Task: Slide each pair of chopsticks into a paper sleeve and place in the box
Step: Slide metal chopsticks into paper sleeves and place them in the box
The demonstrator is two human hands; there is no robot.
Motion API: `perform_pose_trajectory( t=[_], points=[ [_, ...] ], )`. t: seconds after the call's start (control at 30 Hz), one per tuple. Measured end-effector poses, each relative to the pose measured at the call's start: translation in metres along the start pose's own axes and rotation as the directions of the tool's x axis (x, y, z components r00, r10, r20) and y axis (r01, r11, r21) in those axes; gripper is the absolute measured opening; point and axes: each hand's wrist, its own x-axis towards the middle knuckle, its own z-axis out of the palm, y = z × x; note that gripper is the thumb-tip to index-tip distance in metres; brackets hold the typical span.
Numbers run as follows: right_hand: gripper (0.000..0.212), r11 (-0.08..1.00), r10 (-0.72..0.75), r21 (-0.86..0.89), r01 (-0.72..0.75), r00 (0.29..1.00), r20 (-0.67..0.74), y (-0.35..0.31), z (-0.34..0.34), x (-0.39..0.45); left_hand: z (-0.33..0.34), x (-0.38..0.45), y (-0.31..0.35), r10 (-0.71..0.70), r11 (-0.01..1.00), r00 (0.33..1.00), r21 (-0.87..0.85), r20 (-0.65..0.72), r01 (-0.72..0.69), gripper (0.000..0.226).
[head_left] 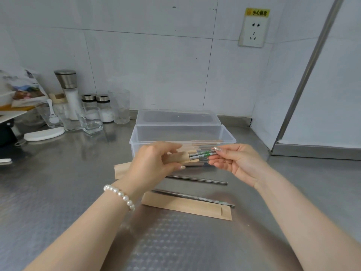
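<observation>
Left hand grips sleeve | right hand pinches chopsticks | push toward 9 o'clock (keep tips paired, mouth open)

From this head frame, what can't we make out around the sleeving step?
- Sleeve: its far-left stretch sits behind the left hand.
- Chopsticks: tips are inside the sleeve, grip ends under the right hand fingers.
- Box: sleeved pairs inside can't be counted; hands and the cloudy wall cover them.

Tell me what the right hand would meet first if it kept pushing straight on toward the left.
Probably the paper sleeve held in the left hand: the right hand pinches the chopsticks, already partly inside its mouth.
</observation>
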Motion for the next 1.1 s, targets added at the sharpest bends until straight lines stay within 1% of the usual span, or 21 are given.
perform_pose_trajectory(
  t=[0.03,0.07,0.1,0.13,0.17,0.2,0.27,0.3,0.37,0.5,0.57,0.67,0.8,0.87,0.97,1.0,1.07,1.1],
  points=[
    [0.008,1.0,-0.012,0.005,0.012,1.0,-0.013,-0.002,-0.001,0.0,-0.005,0.001,-0.001,0.052,0.998,0.996,0.05,-0.067,-0.049,0.053],
    [0.009,1.0,-0.027,0.012,0.027,0.999,-0.027,-0.007,-0.003,0.0,-0.011,0.003,-0.003,0.095,0.991,0.982,0.106,-0.163,-0.078,0.056],
    [0.01,0.999,-0.043,0.023,0.044,0.998,-0.044,-0.012,-0.007,0.0,-0.018,0.005,-0.006,0.108,0.987,0.956,0.147,-0.274,-0.069,0.056],
    [0.011,0.997,-0.059,0.041,0.061,0.996,-0.066,-0.018,-0.012,0.0,-0.025,0.008,-0.01,0.086,0.986,0.925,0.167,-0.371,-0.024,0.054],
    [0.012,0.995,-0.07,0.064,0.076,0.993,-0.094,-0.024,-0.017,0.001,-0.032,0.009,-0.013,0.034,0.985,0.899,0.167,-0.438,0.044,0.053],
    [0.012,0.992,-0.075,0.091,0.087,0.989,-0.128,-0.031,-0.024,0.002,-0.037,0.01,-0.016,-0.036,0.98,0.883,0.157,-0.469,0.123,0.053],
    [0.013,0.986,-0.074,0.134,0.101,0.978,-0.196,-0.042,-0.035,0.006,-0.039,0.012,-0.024,-0.163,0.958,0.879,0.14,-0.447,0.25,0.053],
    [0.013,0.985,-0.069,0.141,0.101,0.973,-0.219,-0.045,-0.04,0.01,-0.037,0.012,-0.028,-0.195,0.951,0.886,0.141,-0.42,0.276,0.053],
    [0.013,0.99,-0.044,0.118,0.075,0.968,-0.249,-0.051,-0.047,0.018,-0.031,0.012,-0.033,-0.204,0.952,0.906,0.142,-0.371,0.273,0.052],
    [0.013,0.999,0.042,0.008,-0.042,0.958,-0.285,-0.054,-0.049,0.034,-0.022,0.011,-0.034,-0.174,0.972,0.941,0.102,-0.291,0.212,0.049],
    [0.013,0.996,0.067,-0.039,-0.083,0.951,-0.302,-0.054,-0.045,0.04,-0.02,0.01,-0.035,-0.19,0.974,0.947,0.072,-0.26,0.216,0.052],
    [0.012,0.985,0.101,-0.105,-0.137,0.951,-0.293,-0.057,-0.032,0.046,-0.017,0.01,-0.04,-0.2,0.972,0.961,0.087,-0.193,0.219,0.063],
    [0.015,0.943,0.143,-0.251,-0.217,0.949,-0.282,-0.062,-0.017,0.052,-0.014,0.01,-0.035,-0.255,0.959,0.955,0.085,-0.154,0.27,0.053],
    [0.016,0.885,0.152,-0.386,-0.26,0.945,-0.289,-0.064,-0.01,0.054,-0.013,0.009,-0.033,-0.248,0.959,0.955,0.101,-0.161,0.266,0.052],
    [0.023,0.737,0.097,-0.614,-0.28,0.944,-0.314,-0.064,0.004,0.059,-0.012,0.01,-0.033,-0.238,0.962,0.958,0.101,-0.159,0.255,0.055],
    [0.025,0.665,0.053,-0.694,-0.276,0.944,-0.325,-0.063,0.008,0.061,-0.012,0.01,-0.033,-0.241,0.961,0.959,0.099,-0.15,0.257,0.057],
    [0.02,0.453,-0.06,-0.851,-0.266,0.943,-0.327,-0.059,0.016,0.065,-0.01,0.01,-0.034,-0.233,0.958,0.962,0.135,-0.143,0.252,0.069],
    [0.016,0.35,-0.114,-0.901,-0.256,0.943,-0.312,-0.056,0.019,0.066,-0.009,0.01,-0.034,-0.222,0.955,0.963,0.165,-0.154,0.246,0.073]
  ],
)
